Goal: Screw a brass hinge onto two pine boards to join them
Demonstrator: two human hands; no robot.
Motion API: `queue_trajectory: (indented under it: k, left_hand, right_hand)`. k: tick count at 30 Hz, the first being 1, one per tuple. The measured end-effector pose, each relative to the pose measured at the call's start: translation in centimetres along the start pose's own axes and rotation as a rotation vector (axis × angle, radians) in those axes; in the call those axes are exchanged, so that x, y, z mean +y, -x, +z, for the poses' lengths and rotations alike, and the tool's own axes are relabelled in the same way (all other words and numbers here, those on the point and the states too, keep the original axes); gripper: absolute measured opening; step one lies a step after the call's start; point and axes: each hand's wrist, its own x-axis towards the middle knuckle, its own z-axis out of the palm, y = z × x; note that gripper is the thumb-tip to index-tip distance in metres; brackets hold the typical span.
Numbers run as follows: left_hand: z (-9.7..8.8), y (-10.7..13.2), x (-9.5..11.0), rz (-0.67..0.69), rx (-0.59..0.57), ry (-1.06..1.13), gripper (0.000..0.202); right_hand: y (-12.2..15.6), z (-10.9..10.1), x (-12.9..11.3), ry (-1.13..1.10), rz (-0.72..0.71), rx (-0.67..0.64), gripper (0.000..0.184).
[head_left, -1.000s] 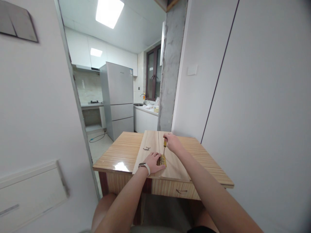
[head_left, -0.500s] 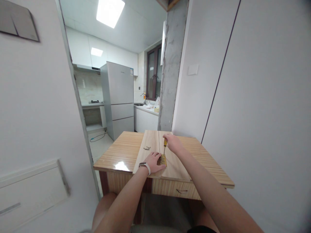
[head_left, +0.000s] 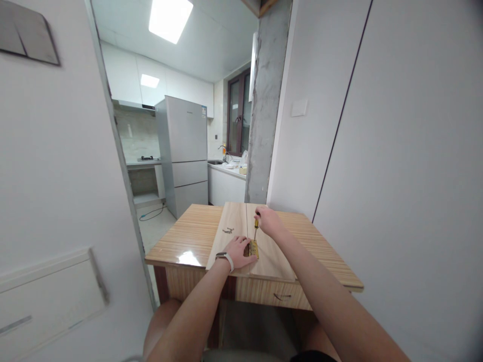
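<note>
Two light wooden boards (head_left: 234, 226) lie side by side on a striped wooden table (head_left: 188, 236). A brass hinge (head_left: 253, 249) sits over the seam between them near the front. My left hand (head_left: 238, 251), with a watch on its wrist, lies flat on the left board and presses against the hinge, fingers spread. My right hand (head_left: 267, 221) is closed round the yellow handle of a screwdriver (head_left: 255, 227), held upright with its tip down at the hinge.
Several small screws (head_left: 228, 231) lie on the left board. A white wall stands close on the right, a door frame on the left. Beyond are a grey fridge (head_left: 183, 156), a kitchen counter (head_left: 226, 168) and a concrete pillar (head_left: 264, 100).
Almost nothing differs; my right hand shifts very slightly at the screwdriver handle while the left hand stays on the hinge.
</note>
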Motion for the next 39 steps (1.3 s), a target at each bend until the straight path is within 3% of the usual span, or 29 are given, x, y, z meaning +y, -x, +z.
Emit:
queue_trajectory:
  k: [16, 35, 39]
  left_hand:
    - [-0.2, 0.1, 0.3, 0.007, 0.010, -0.008, 0.080]
    - [-0.3, 0.1, 0.3, -0.002, 0.006, 0.003, 0.080]
    - [-0.2, 0.1, 0.2, -0.006, -0.004, 0.000, 0.080]
  right_hand:
    - [0.3, 0.4, -0.4, 0.020, -0.031, -0.020, 0.036]
    - [-0.3, 0.7, 0.8, 0.047, 0.038, -0.029, 0.022]
    - [-0.1, 0.7, 0.9, 0.014, -0.005, 0.009, 0.021]
